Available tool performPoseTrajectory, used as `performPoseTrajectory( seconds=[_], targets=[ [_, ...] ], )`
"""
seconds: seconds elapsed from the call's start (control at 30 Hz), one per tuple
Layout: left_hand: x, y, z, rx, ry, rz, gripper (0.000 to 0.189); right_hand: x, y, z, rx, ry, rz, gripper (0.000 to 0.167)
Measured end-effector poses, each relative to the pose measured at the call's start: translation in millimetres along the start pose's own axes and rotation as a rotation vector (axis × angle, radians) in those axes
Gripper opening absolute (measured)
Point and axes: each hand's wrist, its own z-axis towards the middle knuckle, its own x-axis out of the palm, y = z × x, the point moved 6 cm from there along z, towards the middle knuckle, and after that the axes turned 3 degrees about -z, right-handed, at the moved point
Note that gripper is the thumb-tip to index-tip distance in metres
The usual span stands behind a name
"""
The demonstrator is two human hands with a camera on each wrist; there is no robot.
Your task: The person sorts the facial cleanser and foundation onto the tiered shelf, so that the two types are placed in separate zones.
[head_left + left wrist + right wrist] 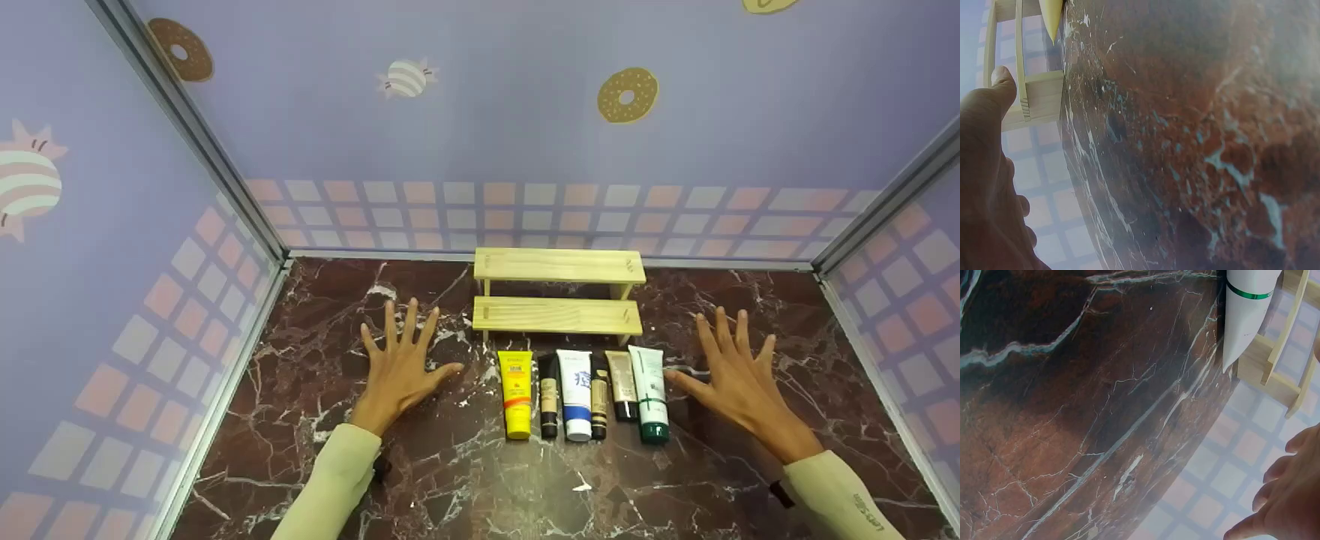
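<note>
My left hand (pixel 400 371) lies spread on the dark marbled surface, left of a yellow tube (pixel 516 394), holding nothing. Fingers splayed, my right hand (pixel 739 382) rests on the other side, its thumb close to a white tube with a green cap (pixel 650 390). Between these tubes lie a slim black-and-beige tube (pixel 549 401), a white-and-blue tube (pixel 576 390), another slim black-and-gold tube (pixel 598 397) and a beige tube with a black cap (pixel 622 379). In the right wrist view, the green-banded white tube (pixel 1247 320) appears near a wooden stand.
Behind the tubes stands a two-step light wooden stand (pixel 556 315), near the back wall (pixel 510 120). Purple patterned panels enclose the back and both sides, with the left panel (pixel 112 300) joined to the back by a grey metal frame (pixel 195 127).
</note>
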Motion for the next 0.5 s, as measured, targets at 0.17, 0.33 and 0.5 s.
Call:
performPoseTrajectory(
  seconds=[0.17,0.33,0.5],
  targets=[
    [2.1,-2.1,2.2,0.003,0.0,-0.014,0.11,-4,3,1.2,-0.016,-0.045,0.02,0.11],
    [8.9,-3.2,5.1,-0.007,0.018,-0.077,0.111,-5,7,3.7,-0.023,-0.082,0.059,0.104],
    [15.7,-2.6,5.8,-0.028,0.028,-0.165,0.11,-5,11,4.8,-0.033,-0.119,0.103,0.096]
  ],
)
